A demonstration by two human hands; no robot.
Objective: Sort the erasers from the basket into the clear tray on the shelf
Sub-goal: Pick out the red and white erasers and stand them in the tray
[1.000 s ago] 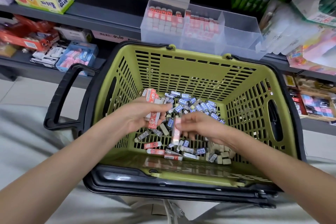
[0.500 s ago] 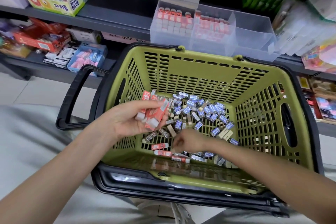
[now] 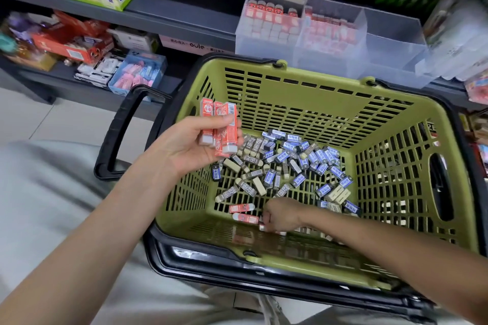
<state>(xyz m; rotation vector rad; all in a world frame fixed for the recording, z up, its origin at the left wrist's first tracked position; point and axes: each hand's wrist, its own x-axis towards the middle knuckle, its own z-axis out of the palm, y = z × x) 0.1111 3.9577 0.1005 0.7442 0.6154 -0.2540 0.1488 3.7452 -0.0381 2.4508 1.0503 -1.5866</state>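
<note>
Before me the basket (image 3: 317, 87), loose erasers (image 3: 290, 166) on its floor, my left hand (image 3: 182, 145) with held erasers (image 3: 219, 126) above its left side, my right hand (image 3: 281, 215) low at the near wall, clear tray (image 3: 396, 42) on the shelf (image 3: 184, 16) behind.

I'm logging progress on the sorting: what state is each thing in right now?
Basket: holds loose erasers, blue, grey and a few red, on its floor.
Handle: folded down outward.
Left hand: over the basket, holds a bunch of red erasers.
Right hand: low in the basket, fingers curled at a red eraser; grip unclear.
Clear tray: on the shelf, two left compartments stocked with red erasers, right one shows none.
</note>
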